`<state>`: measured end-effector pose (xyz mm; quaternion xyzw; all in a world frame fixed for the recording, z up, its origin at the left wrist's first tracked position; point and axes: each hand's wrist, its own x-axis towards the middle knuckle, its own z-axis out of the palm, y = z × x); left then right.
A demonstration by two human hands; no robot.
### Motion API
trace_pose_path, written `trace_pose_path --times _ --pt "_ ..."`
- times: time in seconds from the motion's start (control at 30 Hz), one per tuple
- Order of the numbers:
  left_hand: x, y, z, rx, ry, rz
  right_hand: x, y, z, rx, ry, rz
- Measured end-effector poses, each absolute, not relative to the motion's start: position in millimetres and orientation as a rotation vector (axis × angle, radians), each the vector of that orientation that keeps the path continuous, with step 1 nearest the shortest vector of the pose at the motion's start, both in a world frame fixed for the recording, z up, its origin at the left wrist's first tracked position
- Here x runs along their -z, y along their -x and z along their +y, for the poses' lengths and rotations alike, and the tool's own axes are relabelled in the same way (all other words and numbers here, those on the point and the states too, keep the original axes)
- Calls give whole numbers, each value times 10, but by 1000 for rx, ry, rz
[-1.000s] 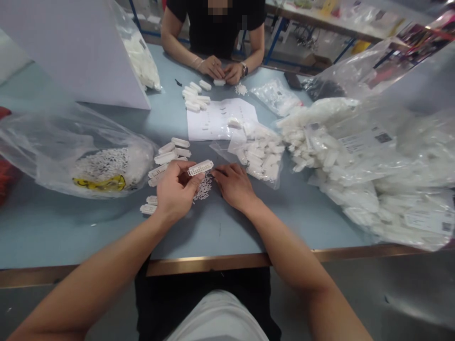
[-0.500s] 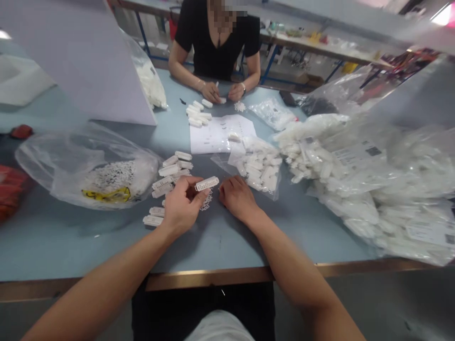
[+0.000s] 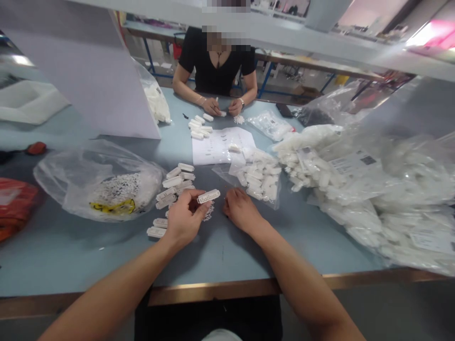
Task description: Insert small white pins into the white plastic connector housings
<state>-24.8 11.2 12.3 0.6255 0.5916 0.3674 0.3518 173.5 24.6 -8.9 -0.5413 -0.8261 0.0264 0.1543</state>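
Observation:
Between the thumb and fingers of my left hand [image 3: 185, 217] is a white plastic connector housing [image 3: 209, 196], long and narrow, with rows of small holes facing up. My right hand [image 3: 242, 210] rests just to its right on the table, fingers curled in; whatever they may hold is hidden. A small heap of tiny white pins [image 3: 209, 213] lies between my hands, partly covered by the left one. Similar white housings [image 3: 173, 182] are piled beyond and left of my left hand. A clear bag of white housings [image 3: 261, 177] lies beyond my right hand.
A clear bag of small black-and-white pieces [image 3: 115, 194] sits at left, near an orange-red bundle [image 3: 16, 203]. Big plastic bags [image 3: 355, 189] crowd the right side. A printed sheet [image 3: 209, 150] lies mid-table. Opposite, a person [image 3: 216, 71] handles white pieces. A grey panel [image 3: 131, 94] stands left.
The view has tilted up slightly, so everything sits lower in the picture. My hands hold nearly the same pose, the left one still gripping the housing.

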Motion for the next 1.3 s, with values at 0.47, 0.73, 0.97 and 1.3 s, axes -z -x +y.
trace_pose_path --times 0.47,0.73,0.97,1.3 --pt "-174 225 74 -913 -1715 1515 -39 -1902 134 -699 1370 -1655" --pt "-81 224 89 -918 -1575 1441 -133 -1936 15 -594 1278 -1544" --pt "-22 197 62 -971 -1654 1393 -193 -1875 -79 -390 1108 -1748" --pt "-49 178 26 -911 -1729 1393 -110 -1848 -53 -38 991 -1854"
